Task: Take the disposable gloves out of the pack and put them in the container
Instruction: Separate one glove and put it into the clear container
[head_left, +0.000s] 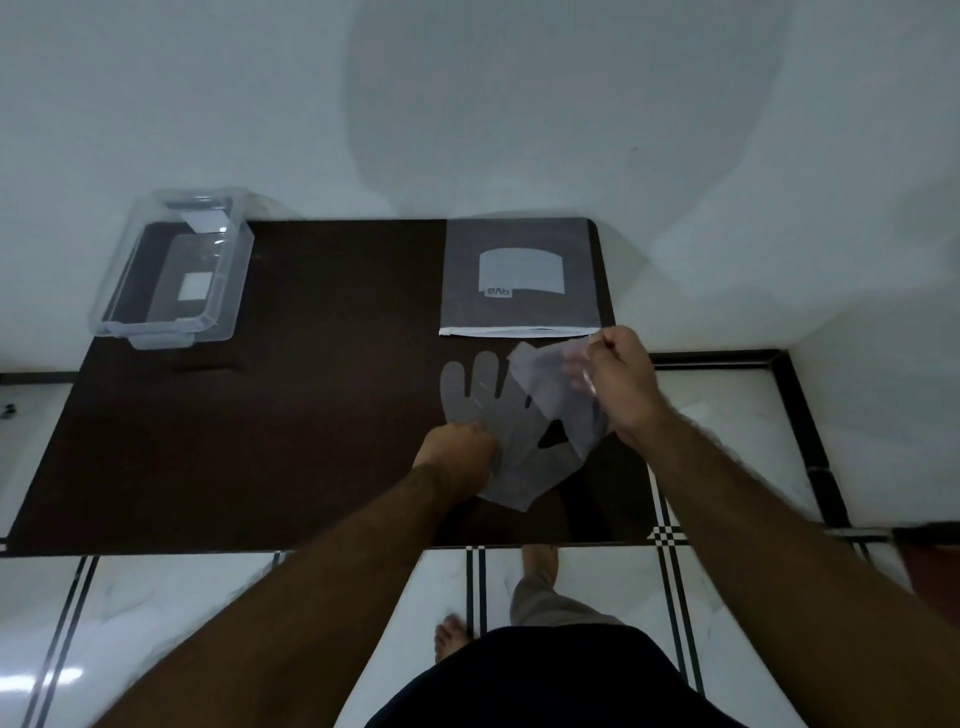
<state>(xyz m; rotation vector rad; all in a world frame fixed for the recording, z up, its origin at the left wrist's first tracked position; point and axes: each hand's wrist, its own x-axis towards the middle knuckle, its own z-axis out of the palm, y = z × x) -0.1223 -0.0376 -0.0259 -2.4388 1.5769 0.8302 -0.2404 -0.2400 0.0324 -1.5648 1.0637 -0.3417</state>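
A translucent disposable glove lies flat on the dark table, fingers pointing away from me. My left hand is closed on its left edge near the cuff. My right hand pinches a second thin glove and holds it lifted over the right side of the flat one. The grey zip pack lies at the table's far right, its white zip edge toward me. The clear plastic container stands at the far left corner, with a sheet-like item and a white label visible inside.
A white wall rises behind the table. The table's near edge runs across the view above a tiled floor with black lines. My legs and bare feet are below the table edge.
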